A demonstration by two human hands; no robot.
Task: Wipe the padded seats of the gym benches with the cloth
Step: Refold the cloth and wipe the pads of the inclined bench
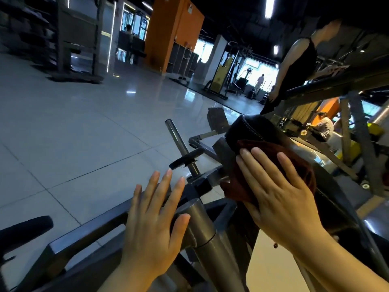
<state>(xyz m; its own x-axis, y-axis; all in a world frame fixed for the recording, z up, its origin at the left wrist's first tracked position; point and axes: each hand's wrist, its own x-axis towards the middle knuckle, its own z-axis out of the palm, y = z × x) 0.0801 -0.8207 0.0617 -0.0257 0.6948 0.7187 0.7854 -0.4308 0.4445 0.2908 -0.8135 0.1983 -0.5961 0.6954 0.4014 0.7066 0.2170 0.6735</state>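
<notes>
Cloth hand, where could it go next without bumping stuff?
Free: the black pad beyond the cloth, toward its stitched end. Crowded: left of the right hand, where the left hand, grey post and chrome peg stand.

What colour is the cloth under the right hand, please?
Dark reddish-brown, almost maroon; the cloth shows in the head view.
</notes>
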